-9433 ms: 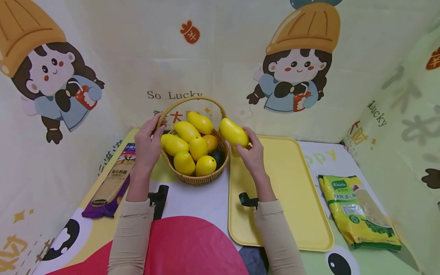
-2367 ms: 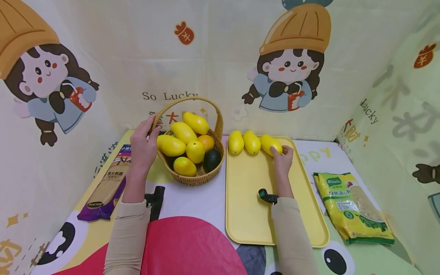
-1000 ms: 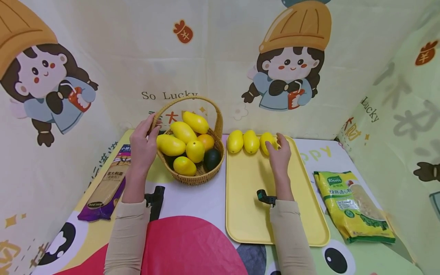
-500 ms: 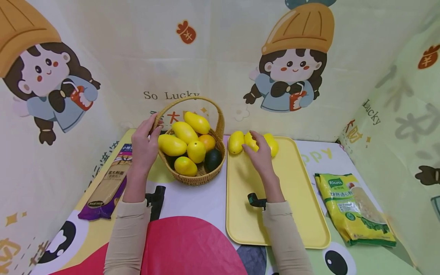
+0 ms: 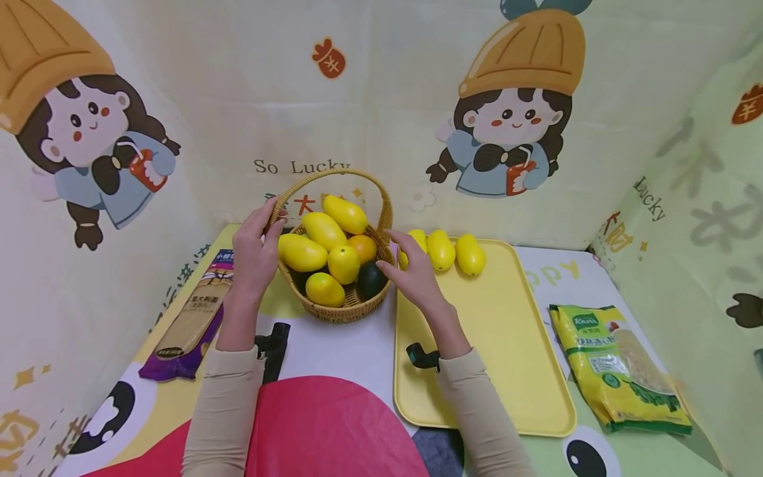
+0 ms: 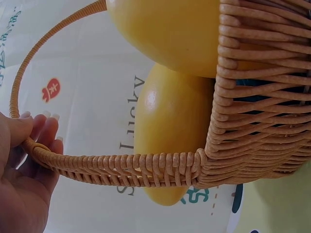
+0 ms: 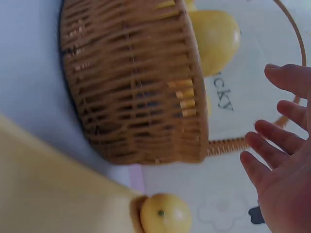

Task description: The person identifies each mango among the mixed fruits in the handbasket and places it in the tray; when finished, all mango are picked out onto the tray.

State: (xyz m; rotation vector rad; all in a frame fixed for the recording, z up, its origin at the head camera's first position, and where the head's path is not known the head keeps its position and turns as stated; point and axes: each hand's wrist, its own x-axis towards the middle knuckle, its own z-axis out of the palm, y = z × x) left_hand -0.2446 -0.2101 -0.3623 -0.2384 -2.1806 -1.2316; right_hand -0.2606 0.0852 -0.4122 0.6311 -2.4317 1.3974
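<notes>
A wicker basket [image 5: 342,314] stands at the back, heaped with several yellow mangoes [image 5: 344,265], an orange fruit [image 5: 361,248] and a dark avocado-like fruit [image 5: 371,279]. My left hand [image 5: 255,248] holds the left side of its arched handle [image 6: 121,169], thumb and fingers around the wicker in the left wrist view. My right hand [image 5: 416,273] is at the basket's right edge, fingers spread and holding nothing; the right wrist view shows the same hand [image 7: 286,150] open beside the basket. Three mangoes [image 5: 441,250] lie in a row along the yellow tray's [image 5: 489,344] far end, the leftmost partly behind my right hand.
At the left lies a purple noodle packet [image 5: 191,311], partly behind my left forearm. A yellow-green Knorr bag [image 5: 620,368] lies right of the tray. A printed cloth backdrop [image 5: 393,119] rises close behind the basket.
My right hand has let go of the third mango on the tray and moved left to the basket. Earlier it carried mangoes from basket to tray. My left hand stays on the handle.
</notes>
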